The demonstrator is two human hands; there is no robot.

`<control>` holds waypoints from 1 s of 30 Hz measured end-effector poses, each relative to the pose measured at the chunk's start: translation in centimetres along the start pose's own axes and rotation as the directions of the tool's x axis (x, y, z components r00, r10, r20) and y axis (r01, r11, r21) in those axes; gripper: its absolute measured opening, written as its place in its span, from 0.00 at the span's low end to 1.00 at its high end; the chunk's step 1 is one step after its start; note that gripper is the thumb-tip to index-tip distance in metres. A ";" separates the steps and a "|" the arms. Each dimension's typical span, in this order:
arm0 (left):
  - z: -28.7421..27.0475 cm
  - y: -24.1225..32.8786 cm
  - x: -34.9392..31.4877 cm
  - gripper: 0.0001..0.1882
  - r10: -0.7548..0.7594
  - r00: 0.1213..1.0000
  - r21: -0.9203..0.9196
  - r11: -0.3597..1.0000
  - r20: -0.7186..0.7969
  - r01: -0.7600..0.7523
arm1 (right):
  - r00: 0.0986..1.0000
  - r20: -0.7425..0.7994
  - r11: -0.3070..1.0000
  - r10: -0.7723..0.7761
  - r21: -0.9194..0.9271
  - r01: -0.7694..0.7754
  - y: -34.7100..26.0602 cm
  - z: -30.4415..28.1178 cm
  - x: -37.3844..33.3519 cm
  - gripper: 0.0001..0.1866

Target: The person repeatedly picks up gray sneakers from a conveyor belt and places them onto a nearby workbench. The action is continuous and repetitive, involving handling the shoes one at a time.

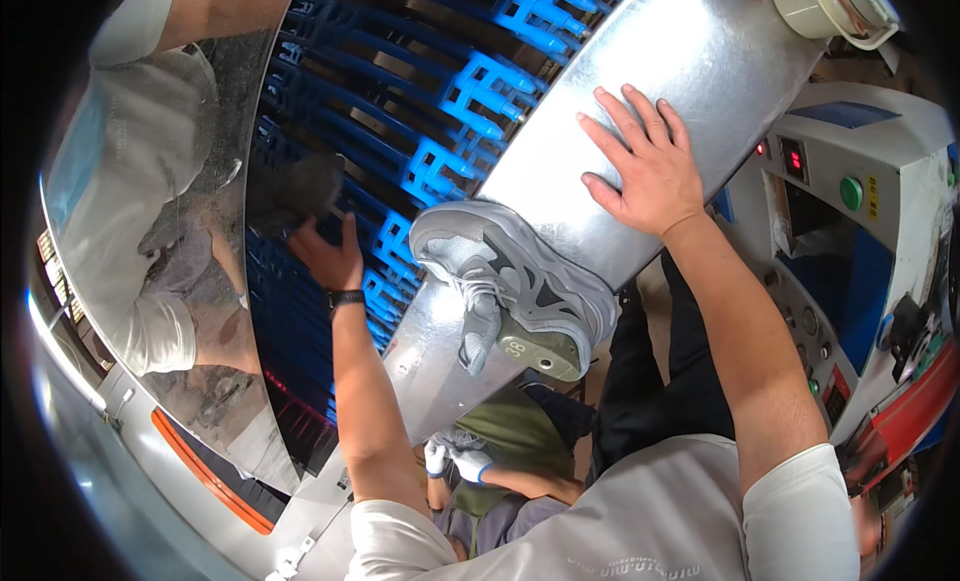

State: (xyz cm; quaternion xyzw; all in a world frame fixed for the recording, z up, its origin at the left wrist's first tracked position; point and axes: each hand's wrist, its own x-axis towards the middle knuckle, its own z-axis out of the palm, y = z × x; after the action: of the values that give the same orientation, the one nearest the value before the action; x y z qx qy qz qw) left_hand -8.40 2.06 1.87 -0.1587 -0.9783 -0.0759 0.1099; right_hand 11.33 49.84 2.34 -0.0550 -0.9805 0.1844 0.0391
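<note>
My left hand (328, 261), with a dark band on its wrist, reaches over the blue rack at the edge of the hood. It grips a dark shoe-like piece (296, 193); shadow hides part of the fingers and of the piece. On the metal ledge (740, 71) my right hand (650, 171) lies flat, fingers spread, holding nothing. A grey lace-up sneaker (530, 276) rests between my arms on that ledge. An olive-green shoe last (545, 353) fills its opening.
Blue slatted conveyor (390, 91) runs beside the ledge, under a reflective see-through hood (150, 201). A control box (860, 171) with a green button stands at right. A cream container (830, 11) sits at the far end. Below, another person's gloved hands (462, 459) show.
</note>
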 end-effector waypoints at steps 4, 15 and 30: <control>-0.8 -0.2 -0.7 0.43 -0.746 0.660 -0.679 0.533 -0.094 0.505 | 1.000 -0.009 1.000 -0.002 -0.012 0.002 0.2 0.1 0.1 0.33; -9.1 -5.7 4.2 0.51 0.303 0.918 0.084 0.939 0.257 -0.334 | 0.999 -0.033 1.000 -0.018 -0.026 0.017 0.2 0.4 0.0 0.32; -9.6 -4.6 3.8 0.38 0.443 0.826 0.355 0.753 0.349 -0.554 | 1.000 -0.011 0.999 -0.020 -0.050 0.019 0.2 0.6 -0.3 0.32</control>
State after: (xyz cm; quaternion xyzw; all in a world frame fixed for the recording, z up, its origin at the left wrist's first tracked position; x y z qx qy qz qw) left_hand -11.60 -2.92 11.51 -0.3945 -0.8959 0.2004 0.0386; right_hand 11.60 49.78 1.69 -0.0475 -0.9851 0.1592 0.0452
